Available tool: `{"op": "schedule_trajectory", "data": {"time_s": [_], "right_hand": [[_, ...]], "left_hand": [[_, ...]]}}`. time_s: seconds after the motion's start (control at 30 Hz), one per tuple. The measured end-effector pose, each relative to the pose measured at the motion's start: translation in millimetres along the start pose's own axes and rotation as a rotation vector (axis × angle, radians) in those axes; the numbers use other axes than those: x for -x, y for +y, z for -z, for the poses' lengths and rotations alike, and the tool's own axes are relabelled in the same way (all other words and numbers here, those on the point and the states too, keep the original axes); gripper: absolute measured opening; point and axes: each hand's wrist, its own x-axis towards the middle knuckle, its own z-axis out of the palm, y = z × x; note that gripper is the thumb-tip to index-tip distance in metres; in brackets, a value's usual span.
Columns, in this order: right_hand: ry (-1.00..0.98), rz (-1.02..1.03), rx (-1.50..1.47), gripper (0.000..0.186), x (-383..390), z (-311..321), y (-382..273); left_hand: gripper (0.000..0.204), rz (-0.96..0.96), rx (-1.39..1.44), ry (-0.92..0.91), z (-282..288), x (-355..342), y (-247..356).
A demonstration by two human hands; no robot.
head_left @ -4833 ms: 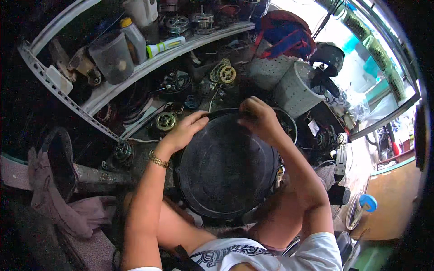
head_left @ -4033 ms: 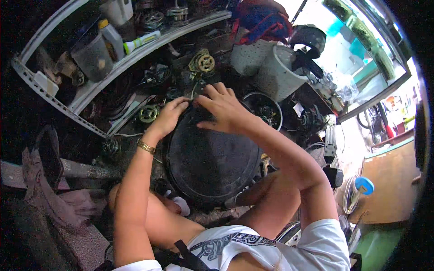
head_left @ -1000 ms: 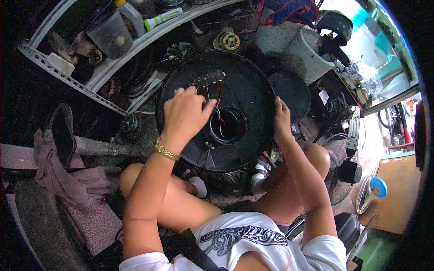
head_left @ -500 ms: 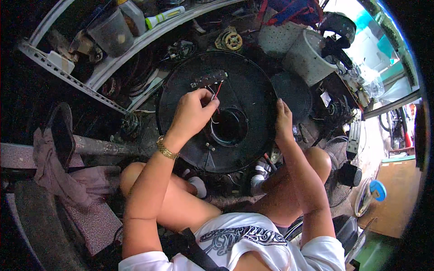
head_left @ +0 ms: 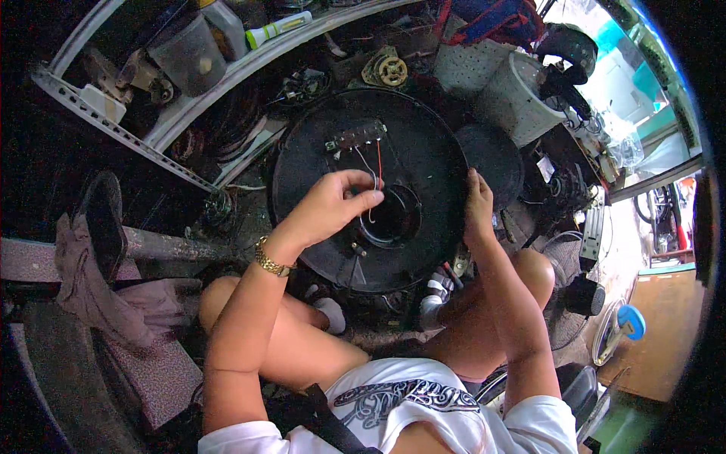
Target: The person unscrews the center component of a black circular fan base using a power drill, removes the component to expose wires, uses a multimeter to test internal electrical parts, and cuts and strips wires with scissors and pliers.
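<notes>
A large round black base (head_left: 442,163) with a round hole in its middle stands tilted between my legs. On its upper part sits a switch strip (head_left: 355,138), with a red wire (head_left: 380,163) and a pale wire (head_left: 364,157) running down from it. My left hand (head_left: 333,206) pinches these wires between thumb and fingertips, just above the hole. A hooked pale wire end shows below the fingers. My right hand (head_left: 479,206) grips the base's right rim, its thumb side up; the fingers behind the rim are hidden.
Beyond the base lies a round yellowish motor part (head_left: 392,70). A metal-edged shelf (head_left: 181,113) holds a clear bin and a flashlight (head_left: 278,30) at upper left. A white perforated bucket (head_left: 522,98) stands at upper right. A fan guard (head_left: 563,265) leans beside my right knee.
My left hand has moved right and slightly down with the wires, and the red wire now hangs straighter. The round base has shifted slightly right, with my right hand still on its rim.
</notes>
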Motion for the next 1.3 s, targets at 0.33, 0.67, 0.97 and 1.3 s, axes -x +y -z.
{"op": "schedule_trajectory", "data": {"time_s": [0.33,0.67,0.97,1.3], "right_hand": [[0.041,0.043,0.048,0.042,-5,12,11],[0.103,-0.037,-0.057,0.039,12,9,0],[-0.029,-0.271,-0.391,0.051,34,-15,-15],[-0.016,-0.241,-0.417,0.057,25,-86,-42]], "left_hand": [[0.049,0.149,0.105,-0.264,-1,11,23],[0.038,-0.071,-0.327,0.12,-7,3,0],[0.046,-0.135,-0.194,0.376,-15,-22,-19],[0.054,-0.053,-0.558,0.562,37,-58,-28]]}}
